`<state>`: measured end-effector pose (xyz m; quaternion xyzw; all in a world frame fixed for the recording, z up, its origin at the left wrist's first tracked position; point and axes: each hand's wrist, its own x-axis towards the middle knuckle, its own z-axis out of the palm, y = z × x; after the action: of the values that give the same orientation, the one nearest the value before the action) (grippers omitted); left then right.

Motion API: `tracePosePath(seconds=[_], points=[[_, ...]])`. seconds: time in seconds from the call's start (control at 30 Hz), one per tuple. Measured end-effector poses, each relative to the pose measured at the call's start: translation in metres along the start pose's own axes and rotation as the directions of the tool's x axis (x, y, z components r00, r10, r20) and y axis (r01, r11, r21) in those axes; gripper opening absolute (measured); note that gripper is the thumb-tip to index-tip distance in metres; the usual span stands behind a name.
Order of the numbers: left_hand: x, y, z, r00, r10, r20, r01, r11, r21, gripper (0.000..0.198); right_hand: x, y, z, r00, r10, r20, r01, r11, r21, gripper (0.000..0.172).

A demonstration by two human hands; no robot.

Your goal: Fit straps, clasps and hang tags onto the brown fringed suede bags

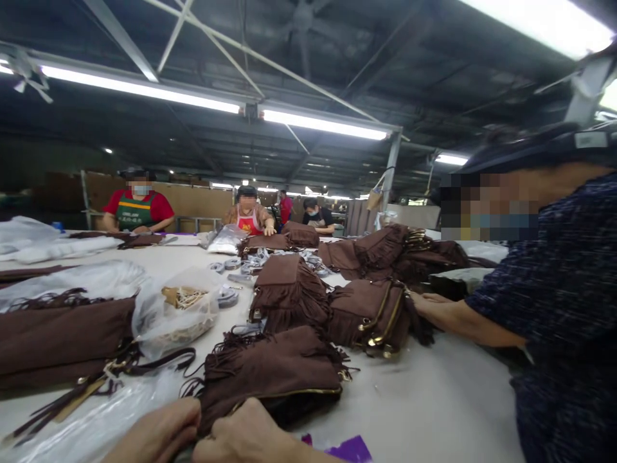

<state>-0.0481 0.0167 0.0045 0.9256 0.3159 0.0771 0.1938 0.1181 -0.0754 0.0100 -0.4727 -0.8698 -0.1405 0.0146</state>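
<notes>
A dark brown fringed bag (pixel 274 366) lies on the table right in front of me, its gold zip along the near edge. My right hand (pixel 250 434) is closed at the bag's near left edge, by the end of the zip. My left hand (pixel 161 427) is beside it, fingers curled in against the bag's left corner; its fingertips and whatever they pinch are hidden. Clear plastic wrap (pixel 96 424) lies under and left of my left hand. A purple scrap (pixel 351 448) sits to the right of my right forearm.
More brown fringed bags (pixel 289 289) are heaped across the white table (pixel 463 379). At left are another bag (pixel 62 334) and a plastic bag with beige cords (pixel 180 308). A co-worker (pixel 569 289) stands close at right, a hand on a bag; other people work along the far side.
</notes>
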Motion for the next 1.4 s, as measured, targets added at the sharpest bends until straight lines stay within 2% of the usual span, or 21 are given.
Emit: tracePosePath(seconds=[0.1,0.2,0.27,0.33,0.43,0.5,0.57,0.63,0.73,0.8,0.87,0.9,0.97,1.03,1.13,1.2,1.27,1.3,1.37,1.4], points=[[0.000,-0.013,-0.005,0.993,0.052,-0.106,-0.049,0.998,0.034,0.028,-0.015,0.024,-0.017,0.998,0.063,-0.007,-0.063,0.998,0.015,0.009],[-0.004,-0.026,-0.011,0.978,0.024,-0.205,-0.009,0.997,0.074,0.025,-0.059,0.050,-0.020,0.976,0.215,-0.031,-0.214,0.976,0.038,0.012],[-0.009,-0.031,-0.012,0.972,-0.030,-0.234,0.064,0.988,0.141,0.023,-0.100,0.067,-0.017,0.920,0.392,-0.007,-0.389,0.916,0.095,0.011],[-0.012,-0.029,-0.009,0.974,-0.070,-0.216,0.116,0.971,0.210,0.024,-0.142,0.081,-0.014,0.868,0.496,0.033,-0.490,0.843,0.222,0.010],[-0.010,-0.014,-0.004,0.990,-0.091,-0.107,0.118,0.950,0.288,0.026,-0.187,0.092,-0.009,0.809,0.574,0.125,-0.568,0.710,0.417,0.019],[-0.006,0.002,-0.004,0.992,-0.122,-0.021,0.122,0.942,0.314,0.027,-0.203,0.092,-0.007,0.805,0.570,0.165,-0.550,0.612,0.569,0.023],[-0.001,0.018,-0.007,0.985,-0.168,0.031,0.148,0.930,0.336,0.029,-0.212,0.090,-0.005,0.823,0.536,0.190,-0.495,0.511,0.703,0.029],[0.004,0.033,-0.011,0.987,-0.160,0.012,0.146,0.926,0.348,0.031,-0.218,0.091,-0.004,0.829,0.499,0.254,-0.479,0.398,0.783,0.035],[0.017,0.052,-0.005,0.997,-0.015,-0.072,0.037,0.948,0.317,0.041,-0.223,0.098,-0.009,0.758,0.527,0.383,-0.567,0.244,0.787,0.032],[0.030,0.062,0.009,0.990,0.113,-0.085,-0.085,0.956,0.282,0.061,-0.220,0.102,-0.016,0.688,0.646,0.330,-0.618,0.283,0.733,0.025],[0.042,0.069,0.028,0.976,0.213,-0.041,-0.196,0.946,0.260,0.080,-0.214,0.103,-0.022,0.636,0.744,0.205,-0.668,0.397,0.630,0.020],[0.048,0.071,0.037,0.970,0.241,-0.013,-0.230,0.940,0.252,0.085,-0.211,0.102,-0.024,0.615,0.771,0.165,-0.700,0.438,0.564,0.016],[0.056,0.070,0.053,0.967,0.253,0.027,-0.252,0.937,0.244,0.091,-0.205,0.096,-0.021,0.589,0.790,0.169,-0.763,0.476,0.437,0.014],[0.060,0.067,0.062,0.971,0.236,0.033,-0.237,0.939,0.248,0.092,-0.202,0.089,-0.011,0.601,0.777,0.188,-0.781,0.520,0.345,0.022],[0.062,0.060,0.068,0.971,0.240,0.020,-0.237,0.938,0.254,0.092,-0.202,0.085,0.004,0.637,0.753,0.164,-0.763,0.586,0.273,0.017],[0.062,0.056,0.070,0.968,0.253,0.001,-0.244,0.936,0.254,0.093,-0.204,0.087,0.007,0.652,0.743,0.153,-0.749,0.599,0.283,0.014],[0.063,0.052,0.072,0.969,0.248,-0.008,-0.238,0.937,0.255,0.094,-0.205,0.092,0.005,0.661,0.730,0.175,-0.728,0.567,0.385,0.009],[0.063,0.050,0.073,0.972,0.236,-0.006,-0.227,0.940,0.257,0.094,-0.207,0.095,0.002,0.656,0.729,0.195,-0.717,0.521,0.463,0.007],[0.063,0.048,0.075,0.977,0.212,0.004,-0.205,0.942,0.265,0.094,-0.211,0.098,0.000,0.648,0.728,0.223,-0.680,0.421,0.601,0.021],[0.062,0.048,0.077,0.978,0.209,0.007,-0.203,0.942,0.268,0.093,-0.213,0.100,0.002,0.657,0.724,0.210,-0.650,0.403,0.645,0.028]])
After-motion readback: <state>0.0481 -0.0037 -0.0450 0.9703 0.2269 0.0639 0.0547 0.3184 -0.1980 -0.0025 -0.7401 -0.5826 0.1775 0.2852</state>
